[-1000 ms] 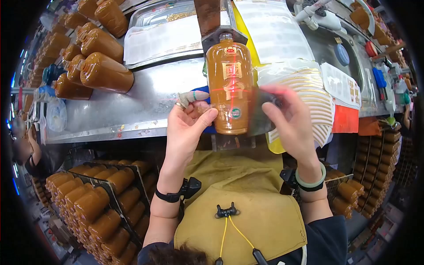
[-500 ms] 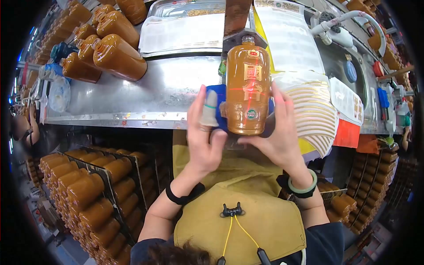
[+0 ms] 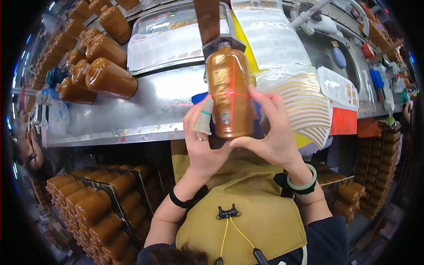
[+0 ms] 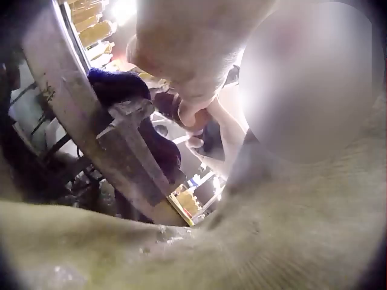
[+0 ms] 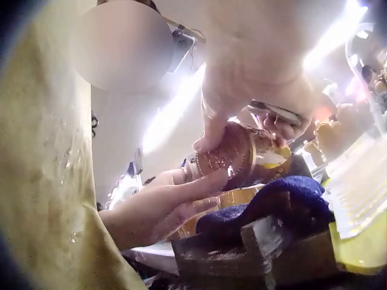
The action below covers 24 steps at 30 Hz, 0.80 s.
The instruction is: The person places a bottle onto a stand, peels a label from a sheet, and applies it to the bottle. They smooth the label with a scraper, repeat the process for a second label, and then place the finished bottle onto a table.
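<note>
A glossy brown bottle (image 3: 236,106) with gold characters lies on a blue cloth pad (image 3: 199,98), its neck against a metal bracket (image 3: 225,41). The left hand (image 3: 203,143), with a cloth cover on one finger, holds the bottle's left side near the base. From the right, the right hand (image 3: 276,132) grips it with the thumb at the base. In the right wrist view, the left hand (image 5: 166,205) reaches under the bottle's base (image 5: 227,156), while a dark flat object (image 5: 277,111) lies by the right hand's fingers. Red laser lines cross the bottle.
Several brown bottles (image 3: 110,77) stand at the left of the metal counter (image 3: 159,101). White sheets (image 3: 271,39) and gold-striped decal strips (image 3: 304,106) lie at the right, beside a sink (image 3: 329,53). Racks of bottles (image 3: 92,203) are below.
The bottle has turned about its long axis, so its gold characters now face further left. The left hand has closed in on its lower side; the right hand has stayed around the base.
</note>
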### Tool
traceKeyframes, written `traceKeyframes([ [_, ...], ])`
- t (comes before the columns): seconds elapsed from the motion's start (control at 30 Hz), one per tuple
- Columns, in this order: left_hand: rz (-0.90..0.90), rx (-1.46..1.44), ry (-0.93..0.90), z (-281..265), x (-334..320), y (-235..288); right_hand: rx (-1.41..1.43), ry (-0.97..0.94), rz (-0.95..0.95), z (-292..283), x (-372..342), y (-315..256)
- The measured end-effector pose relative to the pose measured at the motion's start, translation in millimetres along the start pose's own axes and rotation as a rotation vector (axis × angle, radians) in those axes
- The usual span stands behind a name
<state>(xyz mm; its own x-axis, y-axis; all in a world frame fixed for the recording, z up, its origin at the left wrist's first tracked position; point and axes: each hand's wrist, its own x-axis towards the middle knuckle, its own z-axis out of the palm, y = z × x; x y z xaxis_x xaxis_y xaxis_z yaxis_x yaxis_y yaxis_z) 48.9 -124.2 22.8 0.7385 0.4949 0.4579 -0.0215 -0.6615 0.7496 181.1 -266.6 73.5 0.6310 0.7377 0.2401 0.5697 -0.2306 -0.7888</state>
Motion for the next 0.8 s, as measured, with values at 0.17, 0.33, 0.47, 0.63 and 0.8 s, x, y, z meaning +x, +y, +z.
traceKeyframes([
  [0.17, -0.080, 0.008, -0.027, 0.5, -3.9, -7.0, 0.489, 0.054, 0.416, 16.2, 5.0, 28.8],
  [0.33, -0.072, 0.001, -0.066, -4.1, -7.7, -17.1, 0.653, -0.099, 0.541, 3.8, 6.1, 45.7],
  [0.47, -0.100, -0.043, -0.082, -2.3, -8.1, -15.1, 0.587, -0.053, 0.514, 14.0, 3.0, 38.4],
  [0.63, 0.007, -0.080, -0.010, 4.0, -6.5, -8.5, 0.559, -0.084, 0.512, -1.3, 3.9, 32.0],
  [0.8, 0.114, 0.199, -0.148, -1.0, -1.3, 6.3, 0.671, 0.138, 0.435, -9.7, 0.4, 44.7],
])
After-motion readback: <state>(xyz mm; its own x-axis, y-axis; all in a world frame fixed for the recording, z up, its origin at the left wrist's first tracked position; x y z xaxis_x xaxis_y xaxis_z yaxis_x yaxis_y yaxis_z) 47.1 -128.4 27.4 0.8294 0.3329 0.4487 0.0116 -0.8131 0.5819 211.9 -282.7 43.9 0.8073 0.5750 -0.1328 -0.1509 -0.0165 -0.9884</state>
